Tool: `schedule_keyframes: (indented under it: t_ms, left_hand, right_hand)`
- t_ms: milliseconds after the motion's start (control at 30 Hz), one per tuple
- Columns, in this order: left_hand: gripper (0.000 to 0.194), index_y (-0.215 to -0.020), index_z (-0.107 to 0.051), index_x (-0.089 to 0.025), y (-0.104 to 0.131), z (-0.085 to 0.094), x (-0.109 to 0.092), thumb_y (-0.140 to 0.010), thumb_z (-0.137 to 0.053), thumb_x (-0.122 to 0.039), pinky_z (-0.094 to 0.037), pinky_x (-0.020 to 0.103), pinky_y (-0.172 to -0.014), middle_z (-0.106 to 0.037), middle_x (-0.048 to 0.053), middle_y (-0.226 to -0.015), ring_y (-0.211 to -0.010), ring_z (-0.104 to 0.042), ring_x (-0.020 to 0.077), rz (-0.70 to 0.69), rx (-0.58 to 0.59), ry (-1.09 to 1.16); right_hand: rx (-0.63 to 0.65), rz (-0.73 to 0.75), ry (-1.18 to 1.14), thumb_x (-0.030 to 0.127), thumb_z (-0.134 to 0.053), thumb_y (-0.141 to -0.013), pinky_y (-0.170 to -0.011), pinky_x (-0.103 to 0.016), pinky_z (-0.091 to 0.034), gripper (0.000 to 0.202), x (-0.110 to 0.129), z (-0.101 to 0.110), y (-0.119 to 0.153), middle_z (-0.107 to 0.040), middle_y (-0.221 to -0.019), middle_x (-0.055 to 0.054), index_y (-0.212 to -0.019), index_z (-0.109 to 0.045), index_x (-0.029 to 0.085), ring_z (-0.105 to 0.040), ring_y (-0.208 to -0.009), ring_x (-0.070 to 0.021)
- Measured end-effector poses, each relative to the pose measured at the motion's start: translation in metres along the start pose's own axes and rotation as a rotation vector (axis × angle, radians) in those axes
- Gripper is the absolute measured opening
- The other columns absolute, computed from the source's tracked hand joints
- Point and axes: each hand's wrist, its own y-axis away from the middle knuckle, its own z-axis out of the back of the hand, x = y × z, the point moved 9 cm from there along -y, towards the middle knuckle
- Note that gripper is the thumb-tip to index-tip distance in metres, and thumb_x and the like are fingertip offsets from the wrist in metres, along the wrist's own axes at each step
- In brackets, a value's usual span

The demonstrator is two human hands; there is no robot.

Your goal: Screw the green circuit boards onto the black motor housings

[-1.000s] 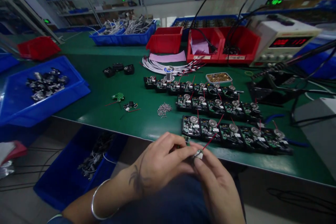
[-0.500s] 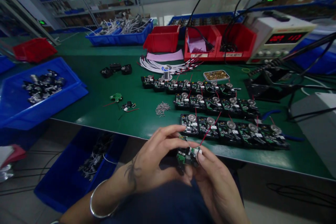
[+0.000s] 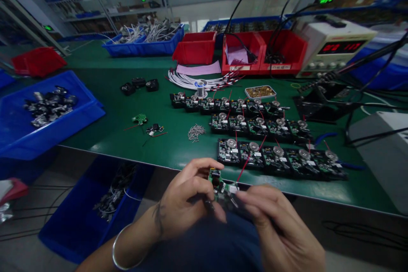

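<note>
I hold a small green circuit board between both hands, just below the near edge of the counter. My left hand is clamped on its left side; my right hand pinches its right end, where a red wire rises. Three rows of assembled boards lie on the counter just beyond, with a small pile of metal pins to their left.

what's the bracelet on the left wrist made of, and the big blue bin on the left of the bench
Bracelet: looks like polished metal, silvery with a bright glint along its thin band. Blue bin: seems moulded plastic, uniform saturated colour, smooth semi-gloss walls with rounded rim; it holds dark small parts.
</note>
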Motion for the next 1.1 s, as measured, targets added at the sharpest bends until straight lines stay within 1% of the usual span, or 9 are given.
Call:
schedule_keyframes:
  t_ms: [133,233,400,567,667,767,900,1000,1100]
  left_hand:
    - [0.023,-0.081,-0.054,-0.018,0.002,0.003,0.001,-0.076,-0.071,-0.003,-0.048,0.033,-0.091,-0.052,0.005,-0.129,-0.106,-0.060,0.0180,0.009,-0.033,0.073]
    - [0.026,-0.080,-0.054,-0.019,0.004,0.007,0.002,-0.073,-0.073,-0.002,-0.047,0.033,-0.093,-0.052,0.004,-0.129,-0.110,-0.057,0.0184,0.006,-0.097,0.051]
    - [0.023,-0.081,-0.056,-0.020,0.001,0.004,-0.006,-0.075,-0.073,-0.007,-0.049,0.030,-0.091,-0.051,0.005,-0.129,-0.114,-0.055,0.0193,-0.051,-0.125,-0.045]
    - [0.020,-0.086,-0.063,-0.024,-0.001,-0.008,-0.022,-0.075,-0.076,-0.014,-0.049,0.032,-0.091,-0.052,0.004,-0.128,-0.111,-0.057,0.0200,-0.190,-0.005,-0.200]
    - [0.022,-0.087,-0.062,-0.024,0.000,-0.010,-0.021,-0.073,-0.077,-0.014,-0.051,0.031,-0.091,-0.050,0.003,-0.132,-0.108,-0.059,0.0182,-0.164,0.008,-0.132]
    - [0.020,-0.083,-0.058,-0.021,0.001,-0.005,-0.020,-0.075,-0.075,-0.014,-0.054,0.030,-0.090,-0.052,0.002,-0.131,-0.109,-0.060,0.0171,-0.142,-0.079,-0.022]
    - [0.025,-0.082,-0.054,-0.020,0.002,-0.001,-0.022,-0.073,-0.077,-0.017,-0.053,0.033,-0.091,-0.055,0.003,-0.129,-0.112,-0.059,0.0188,-0.154,-0.189,-0.032]
    - [0.023,-0.082,-0.054,-0.022,0.003,0.006,-0.016,-0.075,-0.076,-0.022,-0.052,0.037,-0.093,-0.055,0.003,-0.129,-0.111,-0.058,0.0192,-0.102,-0.300,-0.014]
    - [0.021,-0.081,-0.054,-0.023,-0.001,0.004,-0.013,-0.076,-0.075,-0.023,-0.051,0.039,-0.093,-0.055,0.003,-0.128,-0.111,-0.057,0.0202,-0.069,-0.291,-0.008]
  right_hand:
    - [-0.287,-0.275,-0.320,0.028,-0.069,-0.084,-0.063,-0.026,-0.049,0.005,-0.024,0.028,-0.001,-0.061,-0.078,-0.002,-0.083,-0.074,0.029,-0.056,-0.069,-0.0139]
    - [-0.386,-0.307,-0.474,0.032,-0.069,-0.084,-0.066,-0.024,-0.050,0.007,-0.033,0.032,0.002,-0.057,-0.071,0.000,-0.091,-0.070,0.028,-0.055,-0.068,-0.0125]
    - [-0.141,-0.304,-0.313,0.041,-0.077,-0.074,-0.070,-0.026,-0.053,0.029,-0.030,0.003,0.007,-0.066,-0.086,-0.002,-0.100,-0.069,0.032,-0.062,-0.075,-0.0154]
    - [-0.182,-0.252,-0.137,0.028,-0.071,-0.081,-0.071,-0.024,-0.052,0.003,-0.022,0.009,0.005,-0.064,-0.084,-0.001,-0.077,-0.071,0.028,-0.062,-0.082,-0.0158]
    - [-0.163,-0.342,-0.234,0.027,-0.069,-0.082,-0.063,-0.021,-0.051,0.008,-0.028,0.009,0.003,-0.063,-0.080,-0.001,-0.075,-0.068,0.025,-0.061,-0.075,-0.0138]
    - [-0.164,-0.386,-0.398,0.027,-0.070,-0.081,-0.059,-0.020,-0.049,0.010,-0.031,0.005,0.002,-0.060,-0.078,-0.001,-0.072,-0.067,0.023,-0.057,-0.065,-0.0110]
    - [-0.281,-0.473,-0.596,0.027,-0.071,-0.080,-0.058,-0.021,-0.049,0.010,-0.045,0.005,0.004,-0.057,-0.072,0.000,-0.074,-0.065,0.022,-0.053,-0.061,-0.0099]
    - [-0.308,-0.526,-0.699,0.041,-0.066,-0.084,-0.057,-0.022,-0.050,0.019,-0.055,0.000,0.008,-0.057,-0.072,0.000,-0.080,-0.064,0.023,-0.053,-0.061,-0.0107]
    - [-0.093,-0.551,-0.652,0.065,-0.065,-0.074,-0.059,-0.029,-0.053,0.044,-0.053,-0.017,0.011,-0.066,-0.083,-0.004,-0.093,-0.066,0.026,-0.061,-0.068,-0.0175]
